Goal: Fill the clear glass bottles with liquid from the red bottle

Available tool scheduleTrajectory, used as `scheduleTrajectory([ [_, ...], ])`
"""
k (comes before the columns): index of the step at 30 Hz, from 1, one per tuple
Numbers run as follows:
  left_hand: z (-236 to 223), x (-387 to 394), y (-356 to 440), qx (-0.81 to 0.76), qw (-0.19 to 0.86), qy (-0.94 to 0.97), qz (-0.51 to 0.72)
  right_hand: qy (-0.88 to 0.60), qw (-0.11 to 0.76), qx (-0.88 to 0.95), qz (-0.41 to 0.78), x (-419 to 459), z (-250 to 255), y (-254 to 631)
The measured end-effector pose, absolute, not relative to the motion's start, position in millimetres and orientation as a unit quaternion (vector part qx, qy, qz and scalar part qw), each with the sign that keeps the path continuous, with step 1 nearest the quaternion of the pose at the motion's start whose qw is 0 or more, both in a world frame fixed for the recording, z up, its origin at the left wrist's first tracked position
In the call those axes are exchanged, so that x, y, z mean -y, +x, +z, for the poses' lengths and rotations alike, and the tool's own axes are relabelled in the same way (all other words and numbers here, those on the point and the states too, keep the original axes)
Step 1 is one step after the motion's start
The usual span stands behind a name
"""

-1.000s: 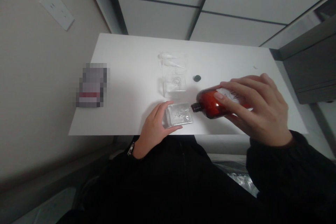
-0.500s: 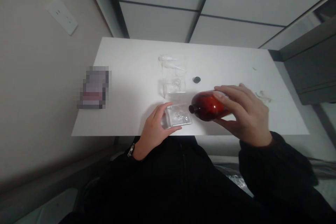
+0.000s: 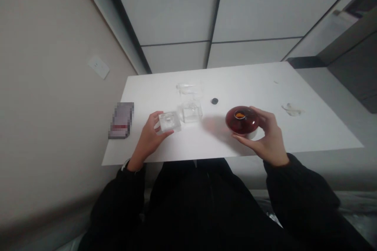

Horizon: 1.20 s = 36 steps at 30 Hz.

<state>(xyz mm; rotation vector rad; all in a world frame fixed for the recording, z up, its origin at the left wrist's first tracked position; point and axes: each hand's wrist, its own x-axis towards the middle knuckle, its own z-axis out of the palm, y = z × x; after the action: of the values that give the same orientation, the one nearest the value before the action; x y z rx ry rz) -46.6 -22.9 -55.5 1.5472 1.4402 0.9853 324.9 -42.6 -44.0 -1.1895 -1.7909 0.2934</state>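
Fingers [image 3: 156, 114] and thumb of a person's left hand [image 3: 149, 135] pinch a small clear box [image 3: 170, 122] by its sides, near the front of a white desk [image 3: 203, 148], while the right hand [image 3: 271, 139] wraps its fingers around a red-brown bottle [image 3: 247, 122] to the right, open mouth upward; whether its base touches the surface cannot be told. At far left, a blurred-out package [image 3: 120, 121] lies along the desk's left edge. Slightly farther, a second clear box [image 3: 192, 113] sits between the hands, with a pale strip [image 3: 292, 110] on the right. Beyond, a small dark disc [image 3: 215, 101] rests near the middle, and clear slender pieces [image 3: 188, 88] lie farther left, before pale wall panels [image 3: 179, 19].
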Motion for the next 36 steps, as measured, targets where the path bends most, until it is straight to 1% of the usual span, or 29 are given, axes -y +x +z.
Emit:
scheduleTrajectory([
  [5, -61, 4, -53, -0.545, 0.427, 0.627, 0.356, -0.495, 0.492, 0.701, 0.149, 46, -53, 329],
  [7, -58, 0, -56, -0.543, 0.421, 0.643, 0.337, -0.497, 0.498, 0.695, 0.150, 47, -54, 331],
  [9, -50, -5, -55, -0.552, 0.363, 0.684, 0.310, -0.498, 0.501, 0.691, 0.152, 47, -56, 333],
  [12, -30, -16, -44, -0.549, 0.223, 0.764, 0.255, -0.503, 0.505, 0.683, 0.158, 48, -59, 337],
  [14, -18, -26, -29, -0.520, 0.168, 0.811, 0.210, -0.508, 0.510, 0.675, 0.162, 48, -61, 339],
  [17, -11, -41, -6, -0.486, 0.121, 0.854, 0.141, -0.510, 0.518, 0.666, 0.166, 47, -61, 341],
  [20, -12, -51, 9, -0.487, 0.093, 0.864, 0.090, -0.504, 0.525, 0.666, 0.164, 46, -57, 343],
  [23, -11, -45, 15, -0.479, 0.060, 0.873, 0.073, -0.497, 0.520, 0.678, 0.148, 44, -50, 344],
  [26, -6, -26, 20, -0.460, 0.033, 0.883, 0.088, -0.490, 0.500, 0.705, 0.113, 43, -43, 343],
  [29, -4, 2, 31, -0.443, 0.054, 0.883, 0.144, -0.472, 0.477, 0.738, 0.075, 43, -37, 341],
  [32, -11, 28, 44, -0.441, 0.121, 0.865, 0.205, -0.444, 0.447, 0.775, 0.052, 41, -32, 339],
  [36, -37, 48, 54, -0.450, 0.211, 0.829, 0.256, -0.405, 0.400, 0.822, 0.018, 38, -30, 336],
])
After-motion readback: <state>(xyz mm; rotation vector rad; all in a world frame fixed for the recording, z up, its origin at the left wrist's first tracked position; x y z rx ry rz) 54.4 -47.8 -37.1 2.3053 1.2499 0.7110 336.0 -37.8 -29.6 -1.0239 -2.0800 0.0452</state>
